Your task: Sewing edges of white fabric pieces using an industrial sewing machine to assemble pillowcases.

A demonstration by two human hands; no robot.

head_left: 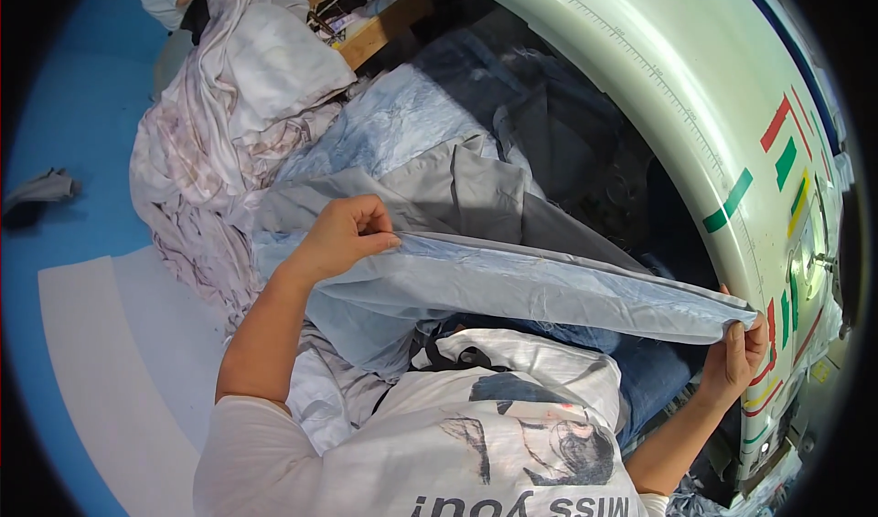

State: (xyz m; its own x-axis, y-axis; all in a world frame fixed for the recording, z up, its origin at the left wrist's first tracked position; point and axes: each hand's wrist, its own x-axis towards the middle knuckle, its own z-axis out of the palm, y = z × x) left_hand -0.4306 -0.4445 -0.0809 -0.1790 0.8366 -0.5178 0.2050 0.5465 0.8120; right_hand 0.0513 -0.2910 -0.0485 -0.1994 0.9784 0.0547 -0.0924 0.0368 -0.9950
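A long strip of grey fabric with a pale blue layer (512, 279) is stretched across in front of me. My left hand (343, 231) pinches its upper edge between thumb and fingers. At the other end, beside the table's rim, my right hand (741, 343) grips the corner of the same fabric. The edge between both hands is nearly straight, sloping down to the right. Beyond it, more grey cloth (457, 188) lies in loose folds, joined by a crumpled light blue piece (393, 114). Whether these are all one piece I cannot tell.
A curved cream sewing table (640, 69) with a ruler scale and coloured tape strips runs along the right. White and pinkish cloth (210, 142) is heaped at the left. A wooden drawer (389, 18) holding small items stands at the back. Blue flooring (73, 123) shows at far left.
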